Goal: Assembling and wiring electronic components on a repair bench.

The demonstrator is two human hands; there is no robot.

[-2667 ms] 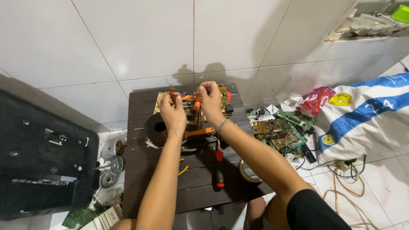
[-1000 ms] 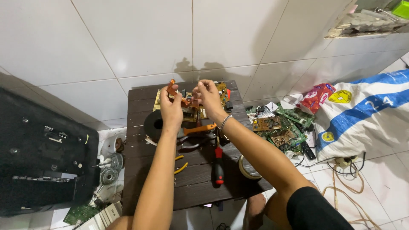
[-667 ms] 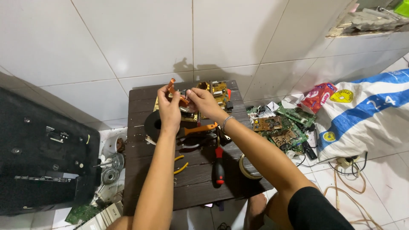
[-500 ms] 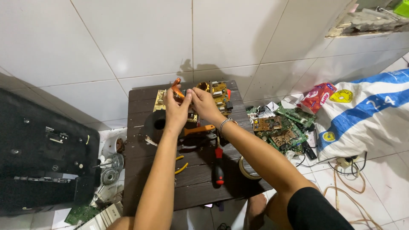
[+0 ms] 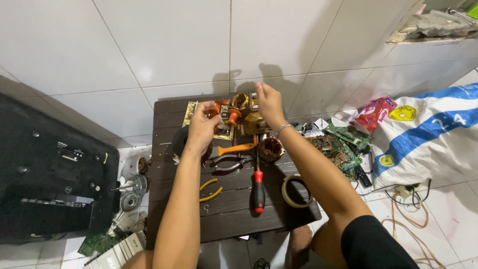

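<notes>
the left hand (image 5: 201, 127) has its grip closed round a small orange-topped coil part (image 5: 230, 115), held just above the far end of the table (image 5: 234, 214); the fingers curl in tight, so how much of the part lies inside them cannot be told. the right hand (image 5: 269, 102) is raised a little higher, its fingertips pinched together near the top of a copper-wound component (image 5: 242, 100); whether they grip a wire or only touch it is too small to tell.

to do this well, i judge the left hand should keep the part steady and low while the right pulls slowly and in line, since thin winding wire would likely snap or kink under a jerk.

just under the hands lie circuit boards (image 5: 234, 127) with yellow and brown parts. nearer the person are an orange-handled tool (image 5: 234, 148), dark pliers (image 5: 226, 163), a round copper winding (image 5: 271, 147), a red-handled screwdriver (image 5: 258, 188), yellow-handled cutters (image 5: 210, 190) and a roll of tape (image 5: 295, 191). on the floor to the right lie scrap boards (image 5: 338, 144) and a white sack (image 5: 428, 134).
</notes>
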